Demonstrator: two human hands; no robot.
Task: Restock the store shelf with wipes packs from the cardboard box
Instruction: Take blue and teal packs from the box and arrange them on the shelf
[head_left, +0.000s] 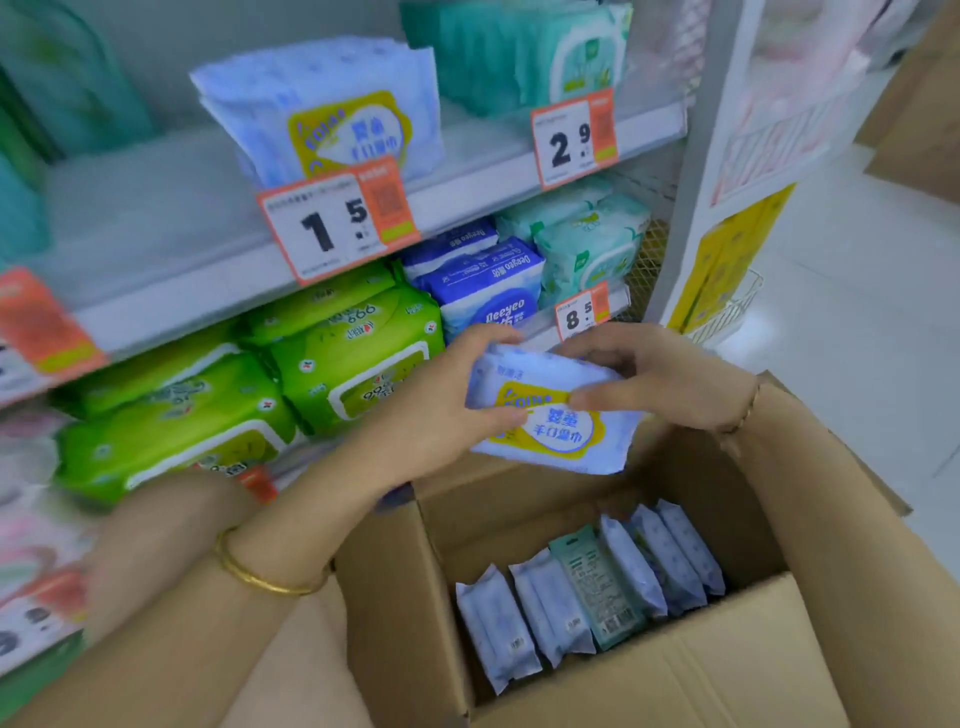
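Note:
A pale blue wipes pack (558, 431) with a yellow and white label hangs above the open cardboard box (727, 670). My left hand (441, 410) grips its left end, and my right hand (660, 371) holds its top right edge, thumb on the label. Several more packs (587, 587) stand on edge inside the box, pale blue ones with one teal among them. On the upper shelf (171, 234) stands a stack of matching pale blue packs (322, 109) behind a price tag reading 1.5 (337, 223).
Green packs (208, 405) fill the lower shelf at left, with blue Deeyeo packs (483, 280) and mint packs (592, 244) to their right. Teal packs (519, 47) sit at top right. The shelf's white end post (691, 171) and a white floor lie to the right.

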